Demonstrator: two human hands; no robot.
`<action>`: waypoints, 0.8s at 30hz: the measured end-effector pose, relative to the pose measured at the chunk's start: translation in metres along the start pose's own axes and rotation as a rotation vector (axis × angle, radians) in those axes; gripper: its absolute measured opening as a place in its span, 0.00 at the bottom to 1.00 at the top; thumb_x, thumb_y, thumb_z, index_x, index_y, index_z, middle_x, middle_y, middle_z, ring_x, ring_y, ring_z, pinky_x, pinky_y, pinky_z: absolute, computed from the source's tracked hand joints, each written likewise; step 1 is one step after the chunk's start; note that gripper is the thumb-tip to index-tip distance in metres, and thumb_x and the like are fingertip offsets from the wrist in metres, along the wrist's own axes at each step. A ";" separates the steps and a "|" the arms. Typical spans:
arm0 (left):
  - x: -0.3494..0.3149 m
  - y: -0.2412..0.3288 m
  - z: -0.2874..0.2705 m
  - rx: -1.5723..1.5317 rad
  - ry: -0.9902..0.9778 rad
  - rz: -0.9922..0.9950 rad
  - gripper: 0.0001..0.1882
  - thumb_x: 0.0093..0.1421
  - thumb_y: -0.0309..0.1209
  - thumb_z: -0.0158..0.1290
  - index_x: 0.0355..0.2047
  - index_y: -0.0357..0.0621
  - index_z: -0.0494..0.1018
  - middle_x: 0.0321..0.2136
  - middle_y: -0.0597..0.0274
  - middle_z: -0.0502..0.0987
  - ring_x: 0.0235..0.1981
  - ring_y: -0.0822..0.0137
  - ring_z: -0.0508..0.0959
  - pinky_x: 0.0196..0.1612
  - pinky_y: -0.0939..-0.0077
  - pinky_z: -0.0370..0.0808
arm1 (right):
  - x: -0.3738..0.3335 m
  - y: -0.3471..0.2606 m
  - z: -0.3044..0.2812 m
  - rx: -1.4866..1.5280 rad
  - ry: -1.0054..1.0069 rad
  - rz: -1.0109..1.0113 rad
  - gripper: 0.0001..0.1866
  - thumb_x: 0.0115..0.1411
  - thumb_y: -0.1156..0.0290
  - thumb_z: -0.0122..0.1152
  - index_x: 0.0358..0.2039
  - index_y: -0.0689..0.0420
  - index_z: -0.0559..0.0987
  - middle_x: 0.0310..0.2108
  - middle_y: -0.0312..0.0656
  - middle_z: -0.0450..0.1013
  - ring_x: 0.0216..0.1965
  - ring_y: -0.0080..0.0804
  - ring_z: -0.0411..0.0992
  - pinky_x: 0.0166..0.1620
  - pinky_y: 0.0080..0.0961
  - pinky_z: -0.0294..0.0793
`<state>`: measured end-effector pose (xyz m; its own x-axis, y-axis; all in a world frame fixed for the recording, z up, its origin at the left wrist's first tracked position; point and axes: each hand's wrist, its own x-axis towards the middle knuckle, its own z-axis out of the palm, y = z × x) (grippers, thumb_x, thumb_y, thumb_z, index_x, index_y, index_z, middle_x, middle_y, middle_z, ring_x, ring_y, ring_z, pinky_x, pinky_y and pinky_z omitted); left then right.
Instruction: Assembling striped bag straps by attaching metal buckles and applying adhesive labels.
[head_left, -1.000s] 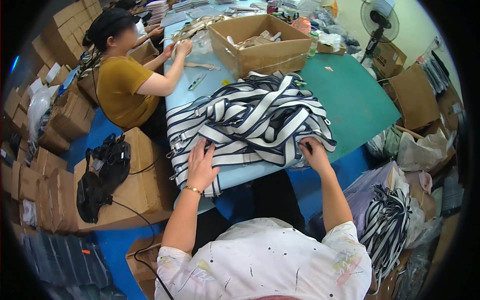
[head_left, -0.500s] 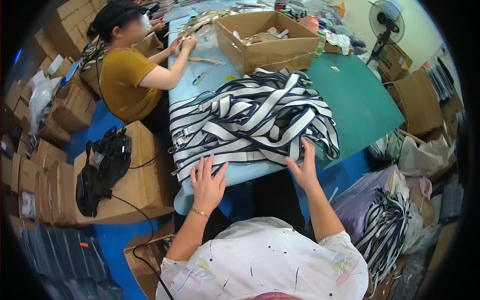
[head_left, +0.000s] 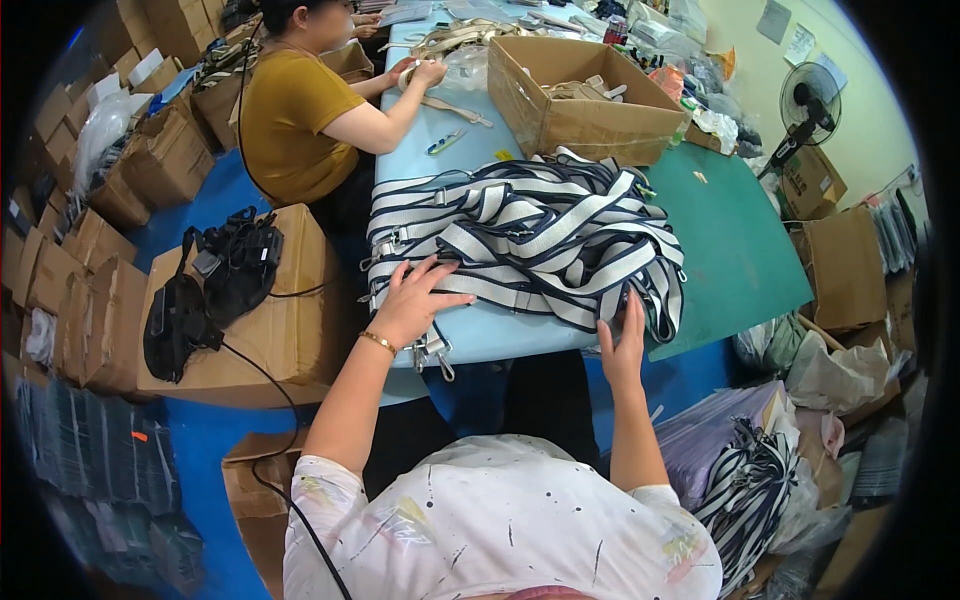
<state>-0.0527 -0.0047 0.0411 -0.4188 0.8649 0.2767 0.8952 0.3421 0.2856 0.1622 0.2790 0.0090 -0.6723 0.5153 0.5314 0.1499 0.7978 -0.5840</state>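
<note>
A heap of white straps with dark blue edges (head_left: 560, 235) lies tangled on the light blue tabletop (head_left: 495, 337) before me. My left hand (head_left: 408, 305) rests on the near left straps, palm down, its fingers spread. Below it, several silver metal clips (head_left: 436, 352) dangle over the table's front edge. More metal hooks (head_left: 385, 245) sit at the heap's left side. My right hand (head_left: 624, 345) is at the near right edge of the heap, fingers stretched upward against the straps and gripping nothing that I can see.
Behind the heap stands an open cardboard box (head_left: 585, 125) holding beige straps. A co-worker in a mustard shirt (head_left: 295, 125) handles a beige strap at the table's left side. Black gear with a cable (head_left: 215, 290) lies on a carton. More striped straps (head_left: 750, 490) hang low at right.
My left hand has moved forward onto the straps, and metal clips now hang over the front edge beneath it. My right hand stays by the heap's near right edge. The view has shifted.
</note>
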 end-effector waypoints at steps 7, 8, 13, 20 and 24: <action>-0.022 0.079 0.013 0.016 0.257 -0.004 0.17 0.52 0.29 0.54 0.44 0.51 0.75 0.51 0.55 0.68 0.56 0.50 0.64 0.57 0.50 0.58 | -0.009 -0.041 -0.015 -0.017 0.159 -0.285 0.13 0.47 0.82 0.62 0.36 0.59 0.76 0.34 0.45 0.72 0.37 0.44 0.69 0.43 0.33 0.68; -0.028 0.092 0.017 -0.046 0.250 0.030 0.19 0.51 0.29 0.55 0.45 0.51 0.74 0.51 0.55 0.68 0.55 0.50 0.65 0.56 0.52 0.60 | 0.005 -0.053 -0.009 0.045 0.112 -0.331 0.13 0.46 0.82 0.62 0.35 0.58 0.76 0.34 0.42 0.73 0.37 0.43 0.70 0.43 0.33 0.68; -0.058 0.134 0.056 -0.330 0.091 0.200 0.19 0.50 0.28 0.56 0.44 0.47 0.74 0.46 0.55 0.71 0.50 0.53 0.69 0.49 0.61 0.68 | 0.076 -0.095 0.038 0.022 0.075 -0.509 0.18 0.46 0.76 0.64 0.41 0.54 0.76 0.40 0.38 0.71 0.42 0.40 0.68 0.46 0.33 0.66; -0.101 0.125 0.088 -0.585 0.001 -0.007 0.14 0.54 0.28 0.54 0.42 0.40 0.75 0.42 0.53 0.74 0.46 0.55 0.72 0.49 0.67 0.70 | 0.077 -0.087 0.067 -0.147 0.006 -0.461 0.13 0.42 0.70 0.67 0.29 0.51 0.72 0.35 0.33 0.68 0.42 0.34 0.67 0.45 0.31 0.61; -0.082 0.106 0.044 -0.569 0.145 -0.061 0.13 0.55 0.27 0.54 0.42 0.42 0.75 0.41 0.55 0.74 0.43 0.56 0.74 0.47 0.69 0.71 | 0.074 -0.080 0.053 -0.100 0.057 -0.494 0.14 0.41 0.71 0.68 0.27 0.52 0.71 0.37 0.34 0.69 0.42 0.35 0.67 0.45 0.32 0.61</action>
<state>0.0835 -0.0228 0.0083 -0.5192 0.7770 0.3558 0.6630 0.1035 0.7414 0.0618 0.2366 0.0630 -0.6404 0.0826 0.7636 -0.1060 0.9752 -0.1944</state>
